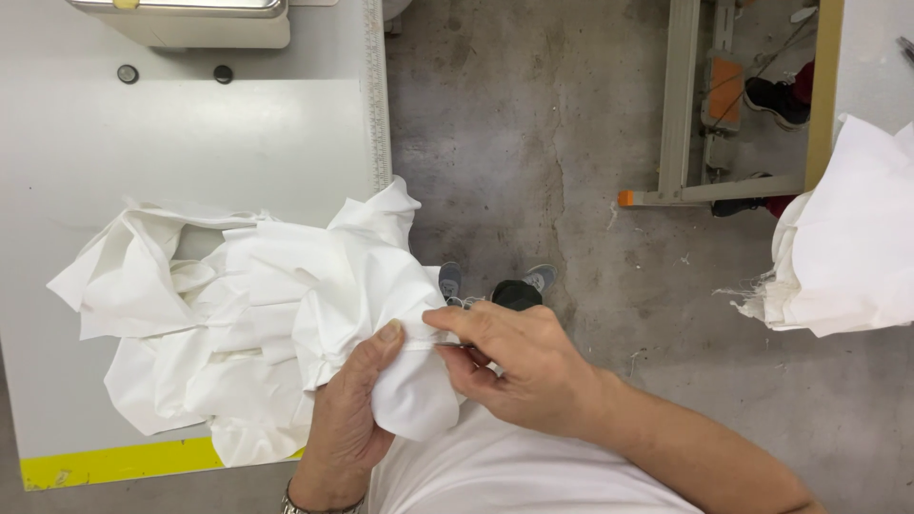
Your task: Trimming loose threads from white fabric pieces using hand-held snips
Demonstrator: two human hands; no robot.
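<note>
- Across the left of the view runs a grey bench [190,124] with a ruler strip along its right edge and a yellow band at its near edge; a machine base [190,24] stands at its far end, with no cloth under it
- Over the bench's near right part lies a heap of white cloth [219,314], crumpled and unsorted, spilling past the edge toward the person
- At far right a second white pile [847,238] rests on another bench, well apart from the hands
- Left hand [347,419] is closed around a bunched fold of the cloth from below, thumb pressed on top
- Right hand [519,366] pinches the same fold at the seam, fingertips touching the left thumb; whether it holds a small tool I cannot tell
- Judging by this, work is on one spot of one piece, and most of the heap looks untouched
</note>
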